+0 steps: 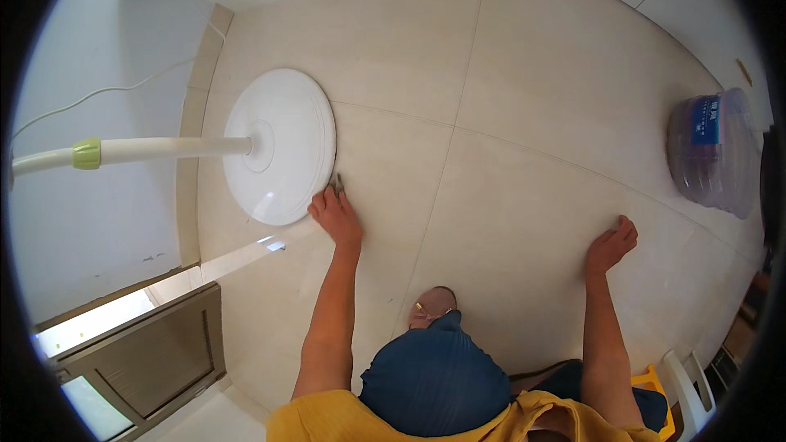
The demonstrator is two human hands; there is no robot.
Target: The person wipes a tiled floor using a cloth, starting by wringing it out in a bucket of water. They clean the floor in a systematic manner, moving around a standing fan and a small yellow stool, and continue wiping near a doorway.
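My left hand (pixel 336 216) reaches down at the right edge of a round white stand base (pixel 285 166), which rests on the floor. Its fingers are curled around a small dark object (pixel 339 182) that sticks out past the fingertips; what it is cannot be made out. A white pole (pixel 172 147) with a green collar (pixel 86 153) rises from the base. Out to the right, my right hand (pixel 611 247) hangs over the floor tiles with its fingers loosely bent, and nothing shows in it.
A clear plastic tub (pixel 712 150) with a blue label stands at the right. A brown-framed door (pixel 153 356) is at the lower left. A white cable (pixel 104 91) runs along the left wall. White and yellow plastic furniture (pixel 688 387) stands at the lower right.
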